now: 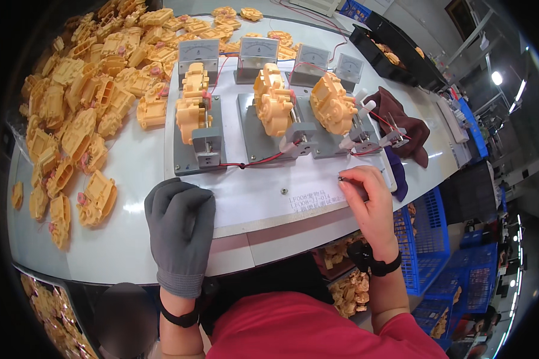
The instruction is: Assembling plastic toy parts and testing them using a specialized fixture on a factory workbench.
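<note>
My left hand (182, 224), in a grey glove, rests at the front left of the white board (245, 206). Its fingers are curled in, and whatever lies inside them, if anything, is hidden. My bare right hand (371, 197) is closed in a pinch over the board's front right, with a small dark piece (341, 178) at its fingertips. Behind my hands, three yellow plastic housings (191, 113) (273, 102) (332, 105) sit upright on grey test stands (209, 157) with red and black wires. A small metal screw-like piece (284, 191) lies on the board between my hands.
Analog meters (259, 51) stand behind the stands. A large heap of yellow housings (72, 90) covers the table's left. A brown cloth (401, 119) lies to the right. A black bin (389, 45) stands at the far right; blue crates (428, 233) are below the table edge.
</note>
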The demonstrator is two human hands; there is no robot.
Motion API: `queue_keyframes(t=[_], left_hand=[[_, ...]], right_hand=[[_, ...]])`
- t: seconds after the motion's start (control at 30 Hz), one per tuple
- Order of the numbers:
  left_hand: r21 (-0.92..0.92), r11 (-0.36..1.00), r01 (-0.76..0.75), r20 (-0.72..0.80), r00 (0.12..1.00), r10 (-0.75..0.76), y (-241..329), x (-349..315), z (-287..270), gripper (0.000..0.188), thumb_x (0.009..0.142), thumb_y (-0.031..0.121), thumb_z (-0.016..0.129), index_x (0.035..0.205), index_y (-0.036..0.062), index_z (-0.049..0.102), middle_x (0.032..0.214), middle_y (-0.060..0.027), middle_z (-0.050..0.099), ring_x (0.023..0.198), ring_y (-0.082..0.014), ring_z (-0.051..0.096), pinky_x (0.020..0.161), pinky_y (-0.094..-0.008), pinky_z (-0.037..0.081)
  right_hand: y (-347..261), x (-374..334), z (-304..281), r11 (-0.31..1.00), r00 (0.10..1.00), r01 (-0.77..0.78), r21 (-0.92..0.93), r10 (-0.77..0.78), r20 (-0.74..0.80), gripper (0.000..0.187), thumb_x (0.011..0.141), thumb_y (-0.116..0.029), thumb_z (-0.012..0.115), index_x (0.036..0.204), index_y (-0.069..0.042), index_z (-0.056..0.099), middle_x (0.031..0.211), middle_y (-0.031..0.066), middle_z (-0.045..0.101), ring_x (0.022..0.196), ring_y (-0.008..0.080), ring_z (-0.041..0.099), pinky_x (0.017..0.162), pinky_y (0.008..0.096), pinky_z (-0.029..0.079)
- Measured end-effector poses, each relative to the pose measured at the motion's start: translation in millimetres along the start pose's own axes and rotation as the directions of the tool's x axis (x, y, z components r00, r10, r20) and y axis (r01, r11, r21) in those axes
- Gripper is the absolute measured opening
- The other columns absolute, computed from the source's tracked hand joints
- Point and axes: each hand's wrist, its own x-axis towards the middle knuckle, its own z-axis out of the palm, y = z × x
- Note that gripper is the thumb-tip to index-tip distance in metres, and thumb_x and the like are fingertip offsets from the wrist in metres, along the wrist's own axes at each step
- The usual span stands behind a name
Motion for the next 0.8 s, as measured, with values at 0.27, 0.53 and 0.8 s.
queue_keyframes(t=[0.27, 0.53, 0.8], left_hand=[[-0.019, 0.999, -0.043, 0.012, 0.999, 0.043, -0.1, 3.6, 4.5, 0.015, 0.076, 0.000, 0.070, 0.089, 0.0050, 0.065, 0.096, -0.0090, 0.060, 0.101, -0.0310, 0.053, 0.090, -0.0393, 0.043], [-0.144, 0.983, 0.115, 0.129, 0.987, -0.096, -22.8, -7.0, -3.9, 0.012, 0.088, -0.001, 0.060, 0.100, -0.0025, 0.059, 0.115, -0.0130, 0.049, 0.106, -0.0255, 0.051, 0.095, -0.0351, 0.041], [-0.058, 0.991, -0.119, 0.097, 0.988, 0.124, 6.5, -0.1, -0.8, 0.020, 0.094, 0.010, 0.063, 0.102, -0.0079, 0.062, 0.093, -0.0177, 0.062, 0.084, -0.0250, 0.057, 0.076, -0.0369, 0.048]], right_hand=[[-8.0, -3.9, -3.0, 0.987, 0.995, 0.072, -0.144, -0.080, -0.054, 0.019, 0.083, -0.003, 0.067, 0.102, -0.003, 0.063, 0.097, 0.0099, 0.061, 0.095, 0.0279, 0.058, 0.083, 0.0362, 0.046], [-40.2, 12.6, 56.0, 0.925, 0.925, 0.380, -0.001, -0.380, 0.012, 0.015, 0.081, -0.016, 0.071, 0.093, -0.011, 0.062, 0.091, 0.0031, 0.056, 0.090, 0.0230, 0.056, 0.079, 0.0364, 0.041], [-30.4, 7.5, 70.2, 0.929, 0.915, 0.369, 0.030, -0.357, -0.189, 0.014, 0.081, -0.016, 0.070, 0.083, -0.012, 0.057, 0.087, 0.0026, 0.051, 0.087, 0.0218, 0.052, 0.079, 0.0346, 0.041]])
